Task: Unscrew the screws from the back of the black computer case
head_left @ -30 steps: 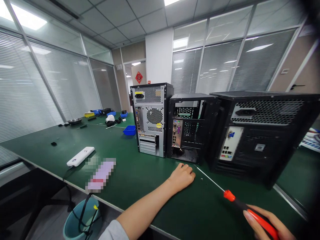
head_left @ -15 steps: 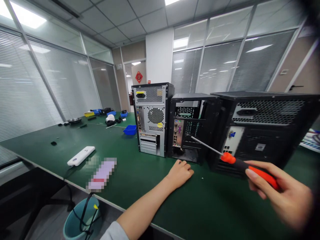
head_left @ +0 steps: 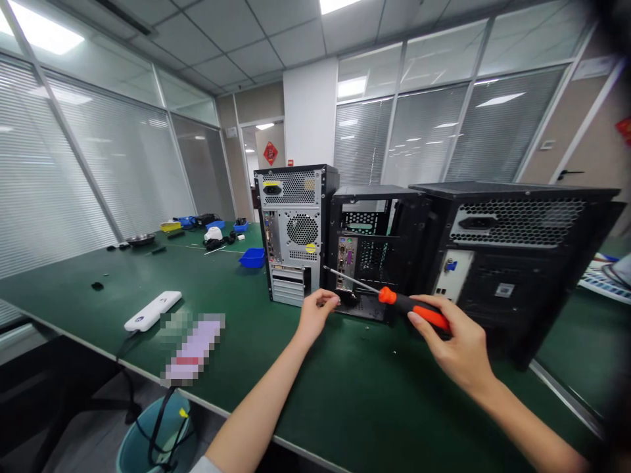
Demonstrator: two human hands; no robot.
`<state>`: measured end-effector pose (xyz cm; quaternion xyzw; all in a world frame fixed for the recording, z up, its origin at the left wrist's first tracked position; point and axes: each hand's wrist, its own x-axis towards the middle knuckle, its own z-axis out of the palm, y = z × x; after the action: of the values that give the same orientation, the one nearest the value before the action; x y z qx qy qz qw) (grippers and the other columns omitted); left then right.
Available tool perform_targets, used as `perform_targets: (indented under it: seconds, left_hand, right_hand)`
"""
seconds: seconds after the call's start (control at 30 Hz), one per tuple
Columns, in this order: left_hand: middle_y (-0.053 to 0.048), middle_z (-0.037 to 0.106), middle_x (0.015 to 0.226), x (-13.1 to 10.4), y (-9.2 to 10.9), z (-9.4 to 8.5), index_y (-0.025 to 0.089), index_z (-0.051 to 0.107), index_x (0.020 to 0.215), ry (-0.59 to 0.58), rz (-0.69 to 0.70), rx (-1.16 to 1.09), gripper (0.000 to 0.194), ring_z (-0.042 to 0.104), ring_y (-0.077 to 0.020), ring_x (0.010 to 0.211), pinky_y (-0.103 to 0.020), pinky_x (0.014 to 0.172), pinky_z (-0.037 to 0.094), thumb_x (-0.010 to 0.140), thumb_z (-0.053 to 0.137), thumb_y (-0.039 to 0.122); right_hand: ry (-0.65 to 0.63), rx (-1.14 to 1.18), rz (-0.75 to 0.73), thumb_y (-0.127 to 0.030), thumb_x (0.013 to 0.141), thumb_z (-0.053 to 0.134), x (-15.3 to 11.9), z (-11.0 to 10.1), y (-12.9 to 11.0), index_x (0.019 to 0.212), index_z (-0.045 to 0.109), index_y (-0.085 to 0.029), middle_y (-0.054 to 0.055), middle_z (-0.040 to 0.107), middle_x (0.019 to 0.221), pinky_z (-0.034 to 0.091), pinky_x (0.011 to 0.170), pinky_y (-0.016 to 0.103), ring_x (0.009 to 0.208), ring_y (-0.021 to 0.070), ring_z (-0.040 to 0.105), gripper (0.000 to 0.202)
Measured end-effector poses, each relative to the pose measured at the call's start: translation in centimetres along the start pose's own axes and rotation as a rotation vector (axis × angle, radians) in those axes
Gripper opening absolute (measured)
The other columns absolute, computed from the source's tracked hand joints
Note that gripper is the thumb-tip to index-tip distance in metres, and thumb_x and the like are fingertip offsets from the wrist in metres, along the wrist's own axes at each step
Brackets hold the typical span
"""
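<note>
My right hand [head_left: 456,345] grips the orange-and-black handle of a screwdriver [head_left: 394,302], its thin shaft pointing left toward the foot of the middle black computer case [head_left: 377,249]. My left hand [head_left: 315,312] is raised off the table with fingertips pinched together just under the screwdriver tip; whether something small is between them I cannot tell. A silver computer case [head_left: 296,233] stands to the left of the middle one, and a larger black computer case [head_left: 522,256] stands to the right.
All three cases stand on a long green table [head_left: 345,394]. A white device [head_left: 152,310] and a blurred flat item [head_left: 192,348] lie near the left edge. A blue bin [head_left: 252,257] and small parts lie farther back. A teal bucket [head_left: 148,447] stands on the floor.
My right hand has lifted the screwdriver off the table and carried it left toward the middle case. My left hand has risen from the table and pinched up near the tip.
</note>
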<state>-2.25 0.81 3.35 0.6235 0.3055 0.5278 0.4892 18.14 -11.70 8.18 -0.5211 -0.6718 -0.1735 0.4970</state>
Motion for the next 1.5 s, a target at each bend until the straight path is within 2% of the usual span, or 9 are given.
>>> perform_targets:
  seconds: [0.1, 0.2, 0.43, 0.6, 0.9, 1.5]
  left_hand:
    - [-0.002, 0.064, 0.073, 0.0, 0.3, -0.1, 0.015, 0.061, 0.080, 0.032, -0.105, -0.249, 0.036, 0.059, -0.0114, 0.072, -0.023, 0.065, 0.046, 0.064, 0.072, 0.045]
    - [0.001, 0.060, 0.071, -0.1, 0.7, -0.1, 0.015, 0.060, 0.081, 0.036, -0.184, -0.431, 0.040, 0.055, -0.0072, 0.066, -0.019, 0.063, 0.044, 0.059, 0.077, 0.045]
    - [0.003, 0.055, 0.071, -0.1, 0.8, -0.2, 0.016, 0.057, 0.080, 0.064, -0.224, -0.718, 0.040, 0.052, -0.0052, 0.063, -0.018, 0.058, 0.043, 0.057, 0.082, 0.037]
    - [0.004, 0.054, 0.071, 0.1, 0.5, -0.6, 0.016, 0.055, 0.080, 0.099, -0.240, -0.856, 0.034, 0.052, -0.0053, 0.062, -0.018, 0.057, 0.042, 0.062, 0.080, 0.031]
    - [0.005, 0.053, 0.070, 0.2, 0.6, -0.6, 0.016, 0.054, 0.078, 0.075, -0.193, -0.879, 0.037, 0.051, -0.0049, 0.063, -0.017, 0.055, 0.041, 0.060, 0.081, 0.033]
    - [0.004, 0.050, 0.068, 0.0, 1.0, -0.5, 0.017, 0.052, 0.079, 0.033, -0.146, -0.756, 0.035, 0.050, -0.0053, 0.062, -0.017, 0.056, 0.040, 0.064, 0.078, 0.037]
  right_hand:
    - [0.084, -0.083, -0.150, -0.027, 0.087, 0.055, -1.1, 0.5, 0.5, 0.102, 0.057, -0.018, 0.006, 0.065, 0.088, 0.051, 0.065, 0.028, 0.073, 0.0175, 0.064, 0.018]
    - [0.147, -0.128, -0.266, -0.020, 0.084, 0.058, -1.9, 0.6, 0.8, 0.105, 0.055, -0.016, 0.007, 0.064, 0.090, 0.053, 0.070, 0.029, 0.079, 0.0191, 0.065, 0.021]
    - [0.192, -0.157, -0.397, -0.019, 0.082, 0.062, -2.9, 1.1, 1.3, 0.108, 0.055, -0.013, 0.009, 0.066, 0.088, 0.054, 0.068, 0.029, 0.077, 0.0195, 0.065, 0.028]
    - [0.163, -0.162, -0.401, -0.017, 0.081, 0.062, -3.3, 1.7, 1.2, 0.108, 0.056, -0.010, 0.011, 0.066, 0.089, 0.053, 0.070, 0.029, 0.078, 0.0197, 0.065, 0.028]
    - [0.126, -0.197, -0.368, -0.020, 0.084, 0.060, -3.6, 1.9, 1.4, 0.107, 0.055, -0.010, 0.011, 0.065, 0.089, 0.052, 0.069, 0.028, 0.079, 0.0193, 0.065, 0.026]
    - [0.090, -0.220, -0.333, -0.024, 0.086, 0.058, -3.8, 2.1, 1.7, 0.109, 0.055, -0.013, 0.009, 0.067, 0.091, 0.052, 0.070, 0.027, 0.079, 0.0182, 0.066, 0.026]
